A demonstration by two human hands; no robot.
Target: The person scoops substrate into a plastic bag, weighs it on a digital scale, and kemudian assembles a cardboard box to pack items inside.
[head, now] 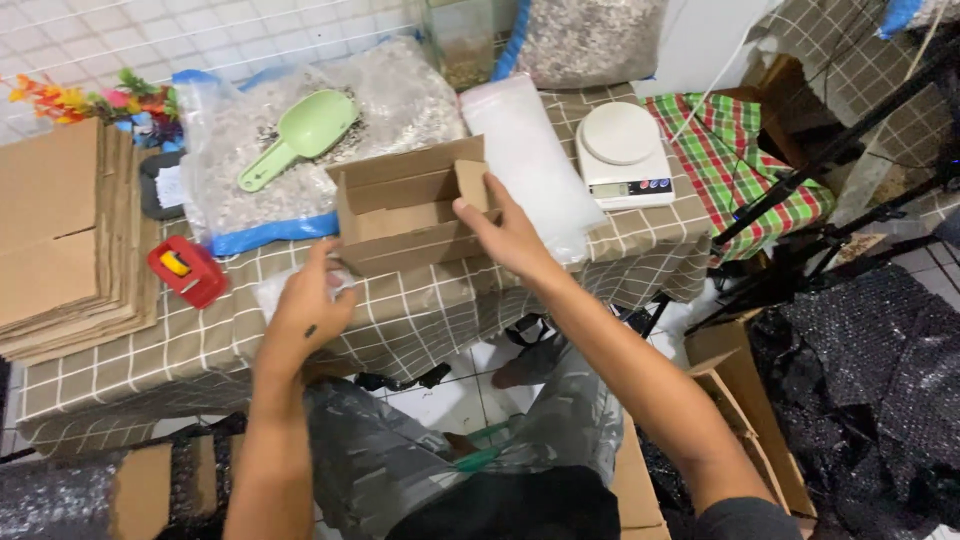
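On the checked surface (400, 320), a cardboard box (410, 205) stands half-formed.
Right hand (505, 235) grasps its end flap; left hand (305, 305) clutches a clear bag (275, 290) (box apparently unfilled, flaps unsealed).

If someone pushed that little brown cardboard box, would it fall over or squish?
The cardboard box looks open and seems empty, so it is probably light and would slide easily on the checked tablecloth. Its thin walls and loose flaps would likely bend if squeezed. The right hand grips one flap, which probably steadies it; the left hand holds something pale nearby.

head camera looks steeply down (close) at the table (420, 320).
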